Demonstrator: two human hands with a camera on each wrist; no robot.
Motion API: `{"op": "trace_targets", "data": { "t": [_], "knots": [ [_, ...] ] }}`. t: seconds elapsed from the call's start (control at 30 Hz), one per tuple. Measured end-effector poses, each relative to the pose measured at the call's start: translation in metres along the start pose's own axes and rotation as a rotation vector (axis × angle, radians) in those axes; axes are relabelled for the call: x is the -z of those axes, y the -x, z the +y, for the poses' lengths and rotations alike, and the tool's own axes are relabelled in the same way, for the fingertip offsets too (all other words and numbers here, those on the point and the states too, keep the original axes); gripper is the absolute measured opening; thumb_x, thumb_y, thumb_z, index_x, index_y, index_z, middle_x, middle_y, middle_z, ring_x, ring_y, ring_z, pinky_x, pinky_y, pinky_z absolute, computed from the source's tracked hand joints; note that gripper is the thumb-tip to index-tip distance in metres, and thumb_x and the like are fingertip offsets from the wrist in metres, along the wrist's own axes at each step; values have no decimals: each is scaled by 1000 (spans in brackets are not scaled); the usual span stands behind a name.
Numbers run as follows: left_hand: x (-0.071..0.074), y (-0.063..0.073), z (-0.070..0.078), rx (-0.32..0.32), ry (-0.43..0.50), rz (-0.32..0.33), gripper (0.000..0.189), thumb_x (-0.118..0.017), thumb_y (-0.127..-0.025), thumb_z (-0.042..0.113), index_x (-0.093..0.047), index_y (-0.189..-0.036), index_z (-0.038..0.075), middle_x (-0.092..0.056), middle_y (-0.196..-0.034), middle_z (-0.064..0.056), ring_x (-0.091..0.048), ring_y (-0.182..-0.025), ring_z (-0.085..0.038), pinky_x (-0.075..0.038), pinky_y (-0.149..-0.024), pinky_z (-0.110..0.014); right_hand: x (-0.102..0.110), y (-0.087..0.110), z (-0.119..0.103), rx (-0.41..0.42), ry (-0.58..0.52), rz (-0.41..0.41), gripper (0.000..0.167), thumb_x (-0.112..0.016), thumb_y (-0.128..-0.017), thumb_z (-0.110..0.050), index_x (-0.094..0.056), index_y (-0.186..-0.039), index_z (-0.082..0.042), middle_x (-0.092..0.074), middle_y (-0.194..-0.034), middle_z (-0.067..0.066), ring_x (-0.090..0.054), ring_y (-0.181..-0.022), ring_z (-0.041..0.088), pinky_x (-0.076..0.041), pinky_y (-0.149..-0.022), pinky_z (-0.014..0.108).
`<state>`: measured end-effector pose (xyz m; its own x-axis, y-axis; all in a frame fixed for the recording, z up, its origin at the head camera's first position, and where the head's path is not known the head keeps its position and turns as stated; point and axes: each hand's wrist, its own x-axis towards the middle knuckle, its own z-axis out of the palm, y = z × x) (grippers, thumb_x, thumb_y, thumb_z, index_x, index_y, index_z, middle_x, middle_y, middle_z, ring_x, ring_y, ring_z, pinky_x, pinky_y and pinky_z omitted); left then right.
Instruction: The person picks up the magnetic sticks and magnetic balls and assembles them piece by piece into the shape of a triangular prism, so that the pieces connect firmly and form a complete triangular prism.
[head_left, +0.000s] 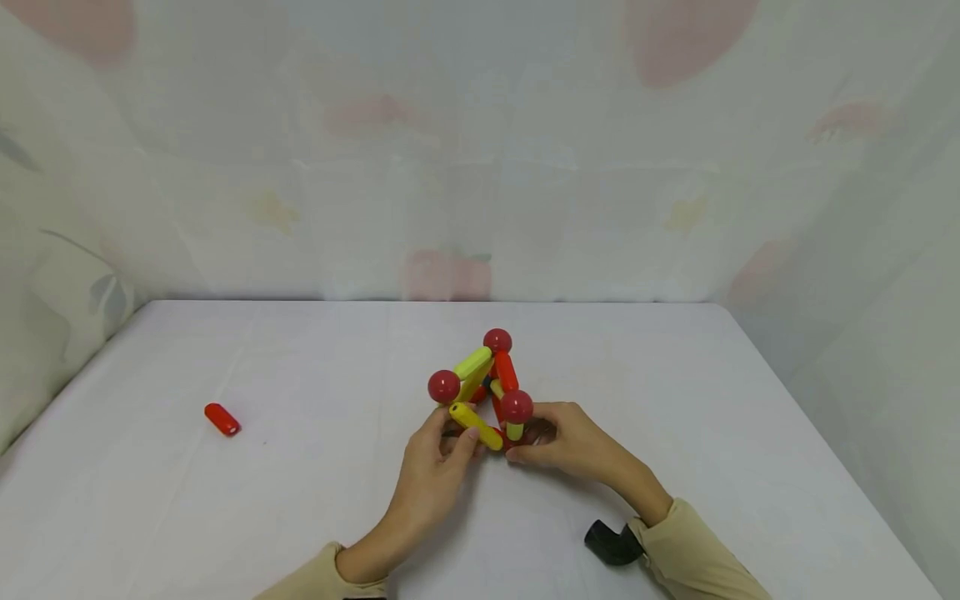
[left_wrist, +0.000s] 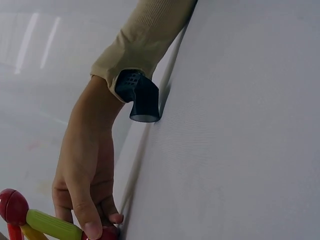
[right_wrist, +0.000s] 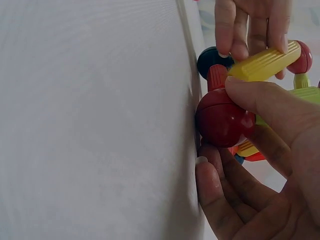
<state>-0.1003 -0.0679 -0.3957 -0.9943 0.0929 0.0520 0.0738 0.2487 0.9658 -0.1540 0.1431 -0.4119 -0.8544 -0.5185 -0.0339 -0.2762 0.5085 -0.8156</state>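
Observation:
A frame of coloured magnetic-style rods and balls stands between both hands on the white table. Its upper corners are glossy red balls (head_left: 497, 340), joined by a lime-green rod (head_left: 473, 363) and a red rod (head_left: 506, 372). My left hand (head_left: 431, 471) pinches a yellow rod (head_left: 474, 423), which slants across the near side of the frame. At the lower right corner, my right hand (head_left: 577, 442) grips another red ball (right_wrist: 225, 117), its thumb by the near end of the yellow rod. A dark blue ball (right_wrist: 212, 61) shows behind, partly hidden.
A loose red rod (head_left: 222, 419) lies on the table (head_left: 322, 483) well to the left. A black curved wrist-camera mount (head_left: 613, 543) sits by the right sleeve. Patterned pale cloth (head_left: 570, 167) hangs behind the table and along its sides.

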Motion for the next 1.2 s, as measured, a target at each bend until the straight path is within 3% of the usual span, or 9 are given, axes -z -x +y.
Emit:
{"op": "trace_targets", "data": {
  "t": [0.2, 0.4, 0.57, 0.87, 1.2],
  "knots": [
    [-2, 0, -2, -20, 48, 40, 28, -60, -98, 7, -57, -124, -4, -66, -109, -17, -70, -85, -25, -58, -80, -23, 1, 0, -1, -7, 2, 0, 32, -82, -82, -26, -71, -109, -16, -70, -91, -4, -63, -81, 11, -53, -73, 22],
    [-4, -1, -4, -8, 88, 28, 29, -60, -98, 8, -57, -125, -4, -67, -107, -17, -72, -84, -26, -58, -80, -23, 1, 0, 0, -8, -7, 3, 33, -82, -82, -26, -71, -111, -14, -70, -91, -3, -64, -80, 11, -54, -72, 22],
    [-3, -4, -8, 18, 127, -17, 29, -57, -100, 12, -59, -122, -7, -67, -100, -20, -72, -79, -25, -60, -75, -27, 2, 0, 1, -5, -2, 5, 32, -82, -82, -26, -71, -110, -15, -70, -90, -3, -63, -80, 11, -54, -71, 22],
    [3, -13, -12, 121, 156, -128, 34, -53, -103, 23, -62, -115, -7, -69, -103, -20, -73, -79, -23, -61, -71, -29, 1, 0, 0, 10, -17, 0, 30, -81, -83, -25, -71, -109, -14, -71, -93, -3, -64, -81, 11, -54, -73, 22],
    [6, -14, -12, 117, 178, -143, 37, -52, -104, 26, -63, -114, -8, -70, -99, -22, -72, -78, -27, -61, -71, -32, -2, -1, 1, 3, -25, -4, 30, -81, -83, -25, -70, -109, -14, -72, -95, -2, -66, -83, 12, -54, -75, 23]
  ]
}}
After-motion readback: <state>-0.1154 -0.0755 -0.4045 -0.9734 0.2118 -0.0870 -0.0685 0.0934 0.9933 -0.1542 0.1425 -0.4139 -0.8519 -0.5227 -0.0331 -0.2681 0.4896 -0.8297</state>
